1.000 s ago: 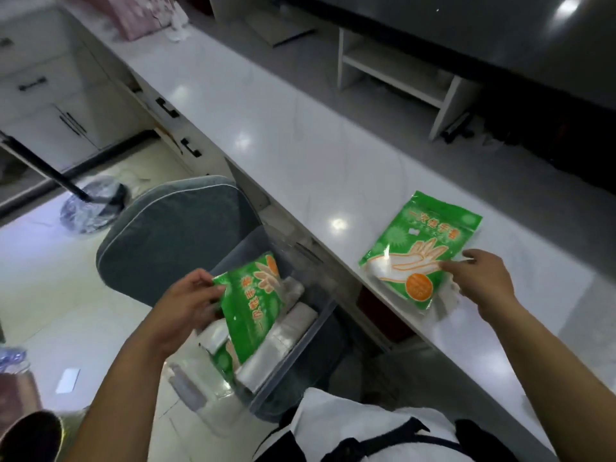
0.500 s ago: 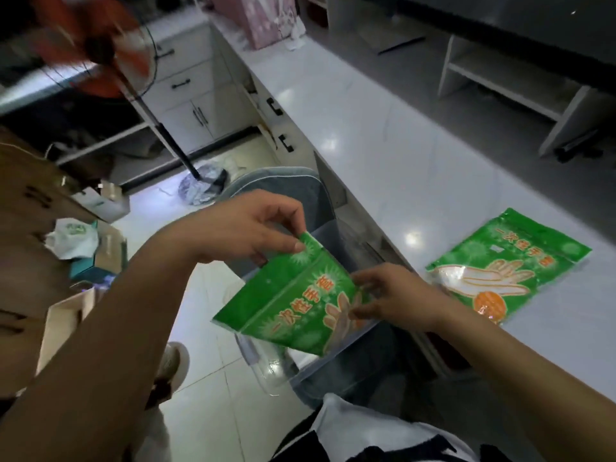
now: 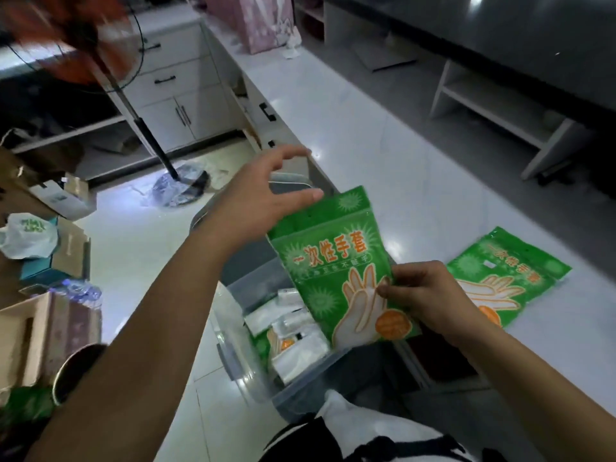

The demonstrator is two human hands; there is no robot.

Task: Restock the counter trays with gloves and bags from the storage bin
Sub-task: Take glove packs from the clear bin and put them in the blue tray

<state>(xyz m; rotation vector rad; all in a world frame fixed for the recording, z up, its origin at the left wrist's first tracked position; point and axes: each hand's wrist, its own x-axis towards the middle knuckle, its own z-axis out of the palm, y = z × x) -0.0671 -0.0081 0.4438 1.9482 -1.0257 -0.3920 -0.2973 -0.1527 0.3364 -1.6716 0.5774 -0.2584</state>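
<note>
My right hand (image 3: 423, 296) pinches the right edge of a green glove packet (image 3: 328, 261) and holds it upright above the clear storage bin (image 3: 240, 358). My left hand (image 3: 263, 195) hovers at the packet's top left corner with fingers spread, the thumb close to the edge; contact is unclear. The bin sits on the floor below the counter edge and holds clear plastic bags (image 3: 293, 331) and another green packet. A second green glove packet (image 3: 510, 278) lies flat on the white counter (image 3: 366, 155), right of my right hand.
A grey chair back (image 3: 206, 221) stands just behind the bin. A fan on a pole (image 3: 146, 138) stands at the left, with cardboard boxes (image 3: 50, 328) and a white bag (image 3: 28, 235) on the floor. A pink bag (image 3: 263, 21) sits at the counter's far end.
The packet has passed from my left hand into my right and now stands upright, higher over the bin. My left hand has opened and let go of its top corner.
</note>
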